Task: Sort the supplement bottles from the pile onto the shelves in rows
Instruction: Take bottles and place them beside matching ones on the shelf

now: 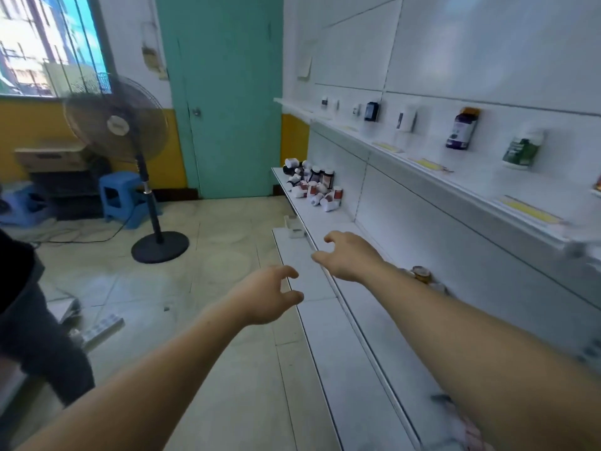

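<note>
Left hand [266, 294], right hand [348, 255] empty, fingers loosely apart; bottle pile [312, 187] heaped at shelf [331, 219] end.

Both bare arms reach forward. Left grip [270, 294] and right grip [348, 255] empty, fingers loosely curled, the right over the long white lower shelf [328, 222]. Jumbled pile of small white and dark supplement bottles [312, 185] at that shelf's far end, well apart from both. Narrow white upper shelf [455, 187] carries spaced upright bottles, among them a purple bottle [461, 130].
</note>
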### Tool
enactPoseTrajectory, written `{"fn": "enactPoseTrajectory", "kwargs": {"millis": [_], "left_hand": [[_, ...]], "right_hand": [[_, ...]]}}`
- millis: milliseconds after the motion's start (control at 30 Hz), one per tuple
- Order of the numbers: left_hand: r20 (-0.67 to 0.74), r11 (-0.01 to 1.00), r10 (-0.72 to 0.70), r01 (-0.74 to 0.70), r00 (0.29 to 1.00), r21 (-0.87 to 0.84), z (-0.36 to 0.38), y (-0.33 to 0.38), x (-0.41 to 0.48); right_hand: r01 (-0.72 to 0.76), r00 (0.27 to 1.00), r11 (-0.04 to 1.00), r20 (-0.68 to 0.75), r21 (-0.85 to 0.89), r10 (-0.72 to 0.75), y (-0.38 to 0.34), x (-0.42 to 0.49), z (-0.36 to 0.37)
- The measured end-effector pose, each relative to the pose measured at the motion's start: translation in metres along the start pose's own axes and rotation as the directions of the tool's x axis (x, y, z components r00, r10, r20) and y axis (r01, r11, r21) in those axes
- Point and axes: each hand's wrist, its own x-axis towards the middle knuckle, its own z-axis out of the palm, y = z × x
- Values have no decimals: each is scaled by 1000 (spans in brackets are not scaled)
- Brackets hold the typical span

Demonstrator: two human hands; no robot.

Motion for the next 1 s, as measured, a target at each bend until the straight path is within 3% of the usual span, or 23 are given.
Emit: {"fn": "enactPoseTrajectory", "kwargs": {"millis": [300, 633, 800, 1000], "left_hand": [[54, 994, -8, 14, 999, -111, -58, -138, 247], [131, 997, 70, -67, 989, -27, -85, -218, 515], [183, 999, 39, -40, 982, -1, -101, -253, 650], [201, 999, -4, 14, 980, -50, -134, -310, 787]], "right_hand": [[-90, 995, 991, -25, 100, 93, -36, 261, 45], [-178, 982, 981, -46, 78, 182, 12, 520, 76], [-185, 983, 983, -18, -6, 185, 28, 670, 80], [-215, 977, 976, 14, 44, 215, 20, 813, 82]]}}
